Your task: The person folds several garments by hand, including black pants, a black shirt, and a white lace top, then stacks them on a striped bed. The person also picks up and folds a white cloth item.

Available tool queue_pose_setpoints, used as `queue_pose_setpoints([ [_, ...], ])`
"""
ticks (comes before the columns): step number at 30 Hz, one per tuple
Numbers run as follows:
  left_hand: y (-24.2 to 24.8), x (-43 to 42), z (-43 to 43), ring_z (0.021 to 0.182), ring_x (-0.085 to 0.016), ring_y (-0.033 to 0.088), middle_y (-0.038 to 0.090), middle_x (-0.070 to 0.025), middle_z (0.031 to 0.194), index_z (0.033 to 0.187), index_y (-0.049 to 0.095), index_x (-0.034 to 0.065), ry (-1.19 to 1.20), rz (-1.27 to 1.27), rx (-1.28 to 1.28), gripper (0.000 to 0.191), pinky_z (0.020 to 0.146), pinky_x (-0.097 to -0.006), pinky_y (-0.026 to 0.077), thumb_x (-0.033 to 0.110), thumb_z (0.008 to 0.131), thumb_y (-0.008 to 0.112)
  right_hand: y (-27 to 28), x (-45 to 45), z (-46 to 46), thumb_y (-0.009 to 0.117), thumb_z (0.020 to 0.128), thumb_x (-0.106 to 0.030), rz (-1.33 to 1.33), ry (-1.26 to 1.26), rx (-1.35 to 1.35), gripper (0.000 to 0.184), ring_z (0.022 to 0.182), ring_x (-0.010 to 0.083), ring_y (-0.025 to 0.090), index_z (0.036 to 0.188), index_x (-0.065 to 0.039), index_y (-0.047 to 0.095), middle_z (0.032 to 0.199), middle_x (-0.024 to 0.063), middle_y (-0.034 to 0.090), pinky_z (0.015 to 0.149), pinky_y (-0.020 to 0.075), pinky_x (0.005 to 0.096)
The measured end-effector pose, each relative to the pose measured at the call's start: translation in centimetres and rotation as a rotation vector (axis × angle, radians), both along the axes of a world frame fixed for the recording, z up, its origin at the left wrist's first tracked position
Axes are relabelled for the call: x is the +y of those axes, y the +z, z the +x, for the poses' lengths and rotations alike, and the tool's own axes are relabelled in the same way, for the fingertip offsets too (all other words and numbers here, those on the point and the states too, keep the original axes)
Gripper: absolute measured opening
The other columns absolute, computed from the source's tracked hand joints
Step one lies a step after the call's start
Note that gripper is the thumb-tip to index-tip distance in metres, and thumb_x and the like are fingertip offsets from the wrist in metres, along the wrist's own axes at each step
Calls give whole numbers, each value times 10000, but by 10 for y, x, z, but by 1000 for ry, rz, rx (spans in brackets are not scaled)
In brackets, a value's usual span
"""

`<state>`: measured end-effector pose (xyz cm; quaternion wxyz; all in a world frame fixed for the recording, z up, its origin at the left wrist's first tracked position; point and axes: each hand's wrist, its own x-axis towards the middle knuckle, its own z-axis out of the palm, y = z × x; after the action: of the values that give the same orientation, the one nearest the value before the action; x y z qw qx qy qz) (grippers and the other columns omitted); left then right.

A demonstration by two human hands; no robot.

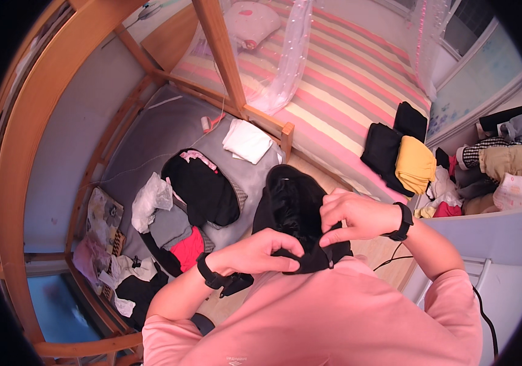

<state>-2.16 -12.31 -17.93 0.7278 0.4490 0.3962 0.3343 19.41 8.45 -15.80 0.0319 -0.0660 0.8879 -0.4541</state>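
A black garment with a dark, shiny inner side (pixel 290 196) hangs in front of my body, its near edge close to my pink shirt. My left hand (pixel 263 249) pinches that near edge between thumb and fingers. Pinching the same garment further right is my right hand (pixel 350 219), thumb and fingertips at its edge. A black band is on each wrist. Left of the garment, an open case holding black clothing (pixel 210 187) lies on the grey mattress, with grey cloth (pixel 169 226) and red cloth (pixel 188 247) in its nearer half.
Folded white cloth (pixel 248 142) and a tape dispenser (pixel 210 122) lie on the mattress. Wooden bed posts (pixel 222 55) rise ahead. Folded black clothes (pixel 379 148) and yellow cloth (pixel 416 164) sit on the striped bed. A drawer of clothes (pixel 475 215) stands at right.
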Motion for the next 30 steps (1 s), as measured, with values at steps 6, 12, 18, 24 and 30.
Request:
queue_pose_setpoints([
  [6, 26, -16, 18, 583, -160, 466, 503, -70, 631, 806, 628, 10, -91, 228, 458, 353, 559, -352, 378, 277, 1032, 669, 40, -12, 15, 848, 845, -329, 63, 93, -56, 291, 831, 290, 574, 836, -64, 727, 795, 57, 626, 823, 414, 406],
  [12, 41, -34, 17, 695, -254, 598, 575, -87, 800, 905, 632, 7, -53, 452, 488, 176, 610, -375, 445, 162, 929, 711, 64, -24, 19, 825, 850, -285, 129, 47, 55, 243, 846, 282, 535, 800, -91, 687, 801, 41, 560, 862, 411, 419],
  [18, 13, -17, 12, 645, -155, 539, 547, -72, 775, 943, 593, -12, -207, 240, 229, 145, 600, -331, 433, 21, 828, 673, 57, -24, 18, 862, 835, -377, 71, -137, 77, 399, 1343, 443, 520, 830, -43, 642, 1481, 258, 499, 1132, 405, 496],
  [24, -2, -32, -12, 748, -64, 534, 578, 4, 801, 1036, 586, 50, 38, 118, 295, 255, 640, -262, 450, 261, 1011, 727, 53, -17, 27, 898, 814, -305, 67, -259, -393, 466, 860, 377, 617, 737, -7, 548, 969, 185, 630, 731, 490, 406],
  [30, -15, -49, -63, 947, -420, 680, 706, -213, 1015, 1107, 701, -28, -279, 208, 803, 492, 778, -455, 531, 399, 889, 805, 54, -12, 28, 919, 720, -141, 126, -456, -115, 498, 649, 328, 509, 679, -29, 436, 711, 109, 511, 585, 408, 404],
])
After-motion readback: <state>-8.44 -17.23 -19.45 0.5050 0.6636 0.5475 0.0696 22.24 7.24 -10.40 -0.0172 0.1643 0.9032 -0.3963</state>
